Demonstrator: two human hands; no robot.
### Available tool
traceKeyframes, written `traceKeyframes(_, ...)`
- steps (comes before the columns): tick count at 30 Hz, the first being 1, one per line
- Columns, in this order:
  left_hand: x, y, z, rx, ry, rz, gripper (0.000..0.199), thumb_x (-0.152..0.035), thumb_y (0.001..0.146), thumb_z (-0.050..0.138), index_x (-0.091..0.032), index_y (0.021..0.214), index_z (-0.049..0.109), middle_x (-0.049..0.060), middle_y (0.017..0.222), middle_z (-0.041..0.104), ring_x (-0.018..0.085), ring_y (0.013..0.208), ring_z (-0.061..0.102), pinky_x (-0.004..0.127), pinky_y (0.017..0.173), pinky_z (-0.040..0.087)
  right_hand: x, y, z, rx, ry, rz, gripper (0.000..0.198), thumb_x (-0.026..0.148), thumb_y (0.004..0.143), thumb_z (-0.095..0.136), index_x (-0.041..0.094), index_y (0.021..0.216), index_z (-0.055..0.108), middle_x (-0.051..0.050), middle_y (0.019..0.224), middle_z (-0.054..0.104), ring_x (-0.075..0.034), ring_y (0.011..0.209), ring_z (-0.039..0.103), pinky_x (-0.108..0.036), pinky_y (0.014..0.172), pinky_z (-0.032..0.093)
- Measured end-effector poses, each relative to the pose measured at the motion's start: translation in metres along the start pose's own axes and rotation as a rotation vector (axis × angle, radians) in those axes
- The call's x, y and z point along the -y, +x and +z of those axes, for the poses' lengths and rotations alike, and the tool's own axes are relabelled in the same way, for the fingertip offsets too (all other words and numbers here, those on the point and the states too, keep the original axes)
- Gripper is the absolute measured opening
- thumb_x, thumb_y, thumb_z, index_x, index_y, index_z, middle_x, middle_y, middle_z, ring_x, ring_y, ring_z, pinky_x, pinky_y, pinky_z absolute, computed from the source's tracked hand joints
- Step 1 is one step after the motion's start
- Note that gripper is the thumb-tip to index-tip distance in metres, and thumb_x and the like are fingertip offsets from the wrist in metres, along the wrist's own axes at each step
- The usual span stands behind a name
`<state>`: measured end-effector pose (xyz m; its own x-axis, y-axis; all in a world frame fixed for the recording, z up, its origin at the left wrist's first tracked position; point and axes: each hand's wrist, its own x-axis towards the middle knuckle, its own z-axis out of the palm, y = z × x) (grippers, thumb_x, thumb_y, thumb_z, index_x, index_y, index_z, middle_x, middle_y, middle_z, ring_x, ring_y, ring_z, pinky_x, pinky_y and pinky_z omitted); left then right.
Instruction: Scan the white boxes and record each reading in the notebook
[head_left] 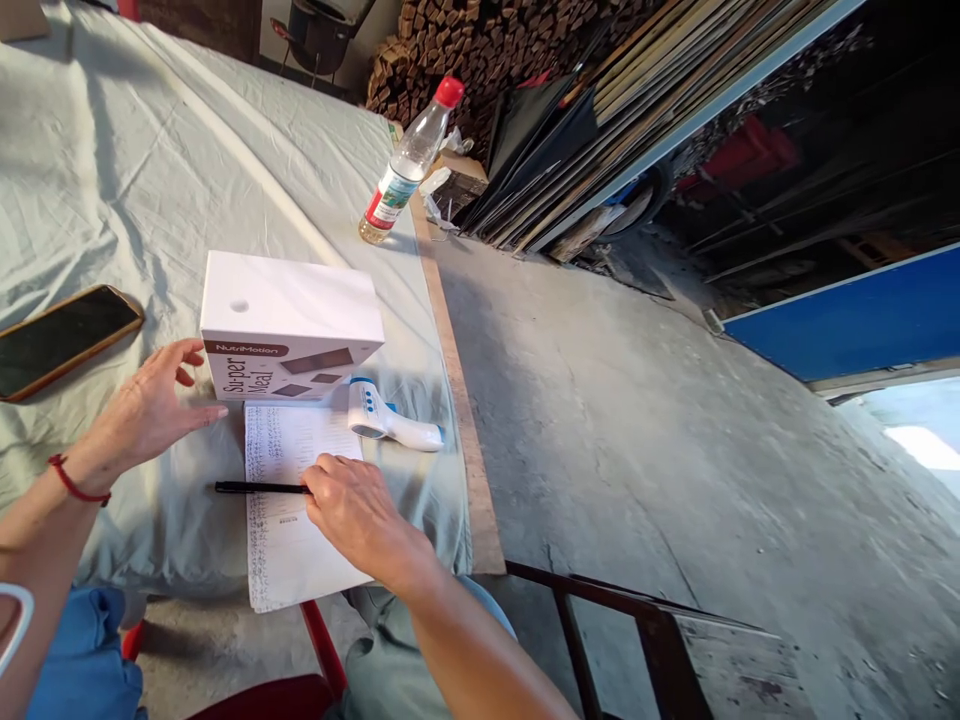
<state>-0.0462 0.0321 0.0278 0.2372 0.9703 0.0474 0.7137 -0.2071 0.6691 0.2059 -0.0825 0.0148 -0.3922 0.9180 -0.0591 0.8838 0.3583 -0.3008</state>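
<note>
My left hand (169,400) is open beside the left end of a white and brown NutriMotion box (296,325), its thumb and fingers spread around the lower corner. Whether the thumb touches the box I cannot tell. My right hand (360,510) is closed on one end of a black pen (259,488), which lies level across a spiral notebook (307,565). The page carries some lines of print or writing too small to read. A white and blue infrared thermometer (390,418) rests at the notebook's upper right, close to the box's front.
A phone (64,340) in a brown case lies at the left. A red-capped bottle (405,165) stands near the table's right edge (457,400). Pale cloth (150,190) covers the table. A dark metal frame (600,600) stands on the concrete floor, and stacked firewood (480,50) is behind.
</note>
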Motion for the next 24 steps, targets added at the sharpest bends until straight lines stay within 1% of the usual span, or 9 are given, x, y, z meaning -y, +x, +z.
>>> traceKeyframes(3,-0.003,0.002,0.011,0.062,-0.186,0.004,0.069,-0.048,0.070,0.069,-0.023,0.131,0.047,0.009,0.124,0.061,0.029,0.102,0.064,0.038,0.075,0.057,-0.015,0.001,-0.014,-0.078,0.015,0.050,0.015,0.007,0.083,0.066,0.020,0.088,0.068,-0.004,0.086,0.064,-0.020,0.079,0.060,-0.031,0.067,0.042)
traceKeyframes(5,-0.003,0.004,0.018,0.118,-0.289,-0.015,0.069,-0.045,0.074,0.067,-0.021,0.135,0.044,0.011,0.122,0.062,0.028,0.101,0.066,0.039,0.076,0.059,-0.034,0.002,-0.027,-0.181,-0.006,0.149,0.028,0.011,0.080,0.073,0.021,0.106,0.069,-0.008,0.102,0.066,-0.025,0.094,0.062,-0.034,0.076,0.046)
traceKeyframes(7,-0.002,0.007,0.022,0.154,-0.356,-0.026,0.066,-0.043,0.074,0.066,-0.018,0.132,0.045,0.011,0.116,0.064,0.027,0.095,0.068,0.042,0.079,0.060,-0.054,0.006,-0.035,-0.242,-0.091,0.298,0.040,0.008,0.074,0.076,0.022,0.111,0.068,-0.011,0.114,0.064,-0.029,0.104,0.060,-0.037,0.081,0.047)
traceKeyframes(9,0.000,0.011,0.023,0.159,-0.368,-0.023,0.059,-0.044,0.075,0.066,-0.016,0.124,0.049,0.011,0.110,0.066,0.028,0.094,0.069,0.046,0.082,0.060,-0.071,0.011,-0.036,-0.186,-0.133,0.406,0.040,0.006,0.071,0.073,0.021,0.108,0.069,-0.011,0.112,0.066,-0.030,0.104,0.061,-0.036,0.080,0.046)
traceKeyframes(12,-0.001,0.015,0.019,0.128,-0.349,-0.003,0.054,-0.051,0.077,0.068,-0.017,0.115,0.053,0.013,0.109,0.068,0.030,0.097,0.067,0.045,0.082,0.059,-0.087,0.017,-0.036,-0.064,-0.038,0.468,0.025,0.008,0.073,0.067,0.018,0.096,0.071,-0.009,0.095,0.069,-0.026,0.091,0.064,-0.033,0.075,0.044)
traceKeyframes(15,-0.009,0.015,0.015,0.112,-0.460,0.030,0.058,-0.057,0.078,0.071,-0.019,0.118,0.053,0.012,0.109,0.069,0.028,0.096,0.067,0.039,0.079,0.059,-0.094,0.016,-0.045,-0.132,0.261,0.432,0.025,0.012,0.070,0.066,0.019,0.093,0.071,-0.005,0.091,0.069,-0.021,0.082,0.062,-0.029,0.071,0.044)
traceKeyframes(18,-0.017,0.012,0.014,0.061,-0.544,0.014,0.056,-0.065,0.085,0.063,-0.019,0.118,0.057,0.008,0.096,0.069,0.024,0.084,0.065,0.033,0.069,0.056,-0.087,0.015,-0.057,-0.216,0.716,0.277,0.028,0.022,0.067,0.066,0.020,0.095,0.070,-0.001,0.086,0.066,-0.017,0.074,0.059,-0.026,0.064,0.044)
traceKeyframes(21,-0.019,0.012,0.014,0.003,-0.477,-0.020,0.056,-0.072,0.089,0.053,-0.019,0.101,0.064,0.003,0.073,0.061,0.023,0.073,0.059,0.030,0.059,0.049,-0.060,0.024,-0.057,-0.282,1.101,0.174,0.018,0.030,0.066,0.066,0.022,0.081,0.064,0.002,0.072,0.057,-0.013,0.062,0.048,-0.023,0.053,0.038)
traceKeyframes(24,-0.018,0.013,0.014,0.004,-0.424,-0.013,0.056,-0.075,0.088,0.051,-0.021,0.089,0.063,0.002,0.064,0.053,0.026,0.077,0.059,0.031,0.059,0.048,-0.027,0.039,-0.047,-0.287,1.310,0.198,0.019,0.036,0.066,0.067,0.022,0.071,0.055,0.005,0.060,0.045,-0.010,0.054,0.037,-0.023,0.048,0.032)
